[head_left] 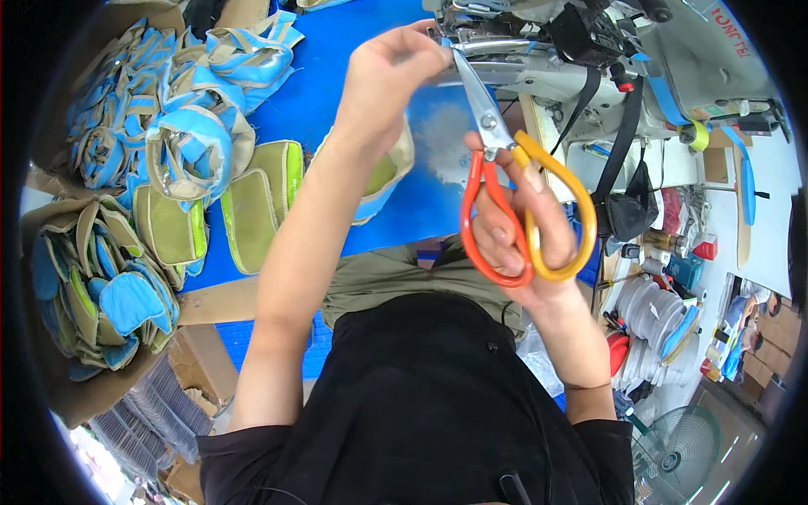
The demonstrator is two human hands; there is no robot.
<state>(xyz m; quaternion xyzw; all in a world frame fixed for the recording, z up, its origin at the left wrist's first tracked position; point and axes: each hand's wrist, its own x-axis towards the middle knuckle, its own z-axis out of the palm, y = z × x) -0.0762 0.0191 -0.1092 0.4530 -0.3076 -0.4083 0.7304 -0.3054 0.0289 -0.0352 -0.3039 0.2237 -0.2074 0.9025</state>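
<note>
My right hand (530,223) grips a pair of scissors (488,109) with one red-orange and one yellow handle. Its fingers pass through the loops, and the blades point up and away toward the sewing machine (522,63). Close to the blade tips, my left hand (383,84) is raised with its fingertips pinched together. What lies between those fingertips is too small to make out. Below the left wrist, a blue and beige sewn fabric piece (400,168) rests on the blue table (337,59), partly covered by my forearm.
Olive green pouches (265,189) with lime edging lie left of my arm. Beyond them are heaped blue and beige fabric rings (194,135). An open box (50,387) of stacked pieces stands at the near left. Black straps (623,135) hang at the machine's right.
</note>
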